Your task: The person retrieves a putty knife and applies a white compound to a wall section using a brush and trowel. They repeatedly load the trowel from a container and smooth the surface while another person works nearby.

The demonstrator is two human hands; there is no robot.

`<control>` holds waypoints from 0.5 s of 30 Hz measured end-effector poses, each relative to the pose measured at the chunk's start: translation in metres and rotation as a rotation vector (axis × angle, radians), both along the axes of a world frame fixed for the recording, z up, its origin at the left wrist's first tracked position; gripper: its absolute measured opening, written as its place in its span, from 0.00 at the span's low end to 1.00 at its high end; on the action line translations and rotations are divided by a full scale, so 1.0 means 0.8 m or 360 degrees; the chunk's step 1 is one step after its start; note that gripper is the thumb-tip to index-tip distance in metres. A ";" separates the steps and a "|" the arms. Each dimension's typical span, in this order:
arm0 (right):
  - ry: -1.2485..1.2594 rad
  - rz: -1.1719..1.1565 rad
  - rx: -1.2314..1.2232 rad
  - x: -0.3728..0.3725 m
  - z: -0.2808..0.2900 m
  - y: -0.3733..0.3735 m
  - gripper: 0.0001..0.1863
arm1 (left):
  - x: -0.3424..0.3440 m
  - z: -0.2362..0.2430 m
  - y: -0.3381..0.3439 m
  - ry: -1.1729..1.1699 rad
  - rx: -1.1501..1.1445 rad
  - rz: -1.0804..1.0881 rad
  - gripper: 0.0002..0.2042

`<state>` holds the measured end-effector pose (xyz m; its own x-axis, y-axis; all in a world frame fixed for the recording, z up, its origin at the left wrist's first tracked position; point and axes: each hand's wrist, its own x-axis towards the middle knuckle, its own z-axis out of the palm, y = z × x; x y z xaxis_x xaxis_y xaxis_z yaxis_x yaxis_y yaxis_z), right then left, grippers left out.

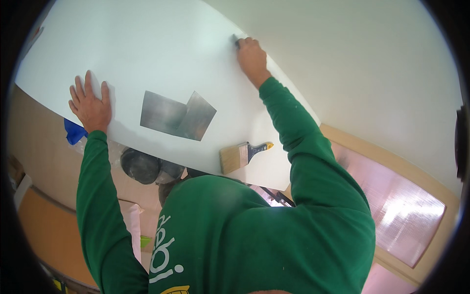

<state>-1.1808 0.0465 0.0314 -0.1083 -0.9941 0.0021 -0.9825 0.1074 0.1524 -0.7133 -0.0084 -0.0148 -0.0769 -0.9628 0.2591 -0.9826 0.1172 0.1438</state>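
My left hand (pixel 92 107) lies flat on a large white sheet-like surface (pixel 147 44), fingers spread, near its front-left edge. At the far right edge, beside the pale wall, my right hand (pixel 253 61) is closed round a small dark tool (pixel 236 40). Only its greyish tip shows past my fingers, so its kind is unclear. Between my arms lie two thin grey metal-looking plates: a rectangular plate (pixel 159 112) and an angled plate (pixel 199 116) overlapping it. A flat paintbrush (pixel 241 156) with pale bristles and a dark blue, yellow-tipped handle rests closer to my body.
The pale wall (pixel 372 63) runs along the surface's right side. A wood-framed translucent panel (pixel 391 206) stands at the lower right. Below the front edge are a dark rounded object (pixel 140 165) and a blue item (pixel 75 131). An orange-brown surface (pixel 49 235) is at lower left.
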 end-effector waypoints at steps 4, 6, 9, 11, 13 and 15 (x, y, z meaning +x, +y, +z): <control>-0.0007 -0.0062 -0.0040 -0.043 0.003 0.012 0.09 | 0.003 -0.001 0.002 -0.0034 0.0010 0.0019 0.30; 0.0009 -0.0081 0.0007 -0.061 -0.007 0.032 0.09 | 0.000 0.000 0.002 -0.0023 0.0026 0.0015 0.30; 0.0037 -0.0253 0.0167 -0.067 -0.004 0.053 0.09 | -0.001 -0.001 -0.001 -0.0016 0.0022 0.0020 0.31; -0.0053 -0.0169 0.0089 -0.051 0.005 0.048 0.09 | -0.001 -0.002 0.001 -0.0016 0.0014 0.0013 0.31; -0.0077 -0.0123 0.0052 -0.030 0.014 0.034 0.09 | 0.001 -0.005 0.001 -0.0024 0.0004 0.0005 0.31; -0.0043 -0.0113 0.0059 -0.019 0.015 0.013 0.09 | 0.002 -0.007 0.001 -0.0016 -0.0001 -0.0006 0.31</control>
<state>-1.1962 0.0568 0.0431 -0.1781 -0.9833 -0.0385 -0.9764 0.1717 0.1311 -0.7115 -0.0078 -0.0202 -0.0834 -0.9623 0.2588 -0.9836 0.1211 0.1336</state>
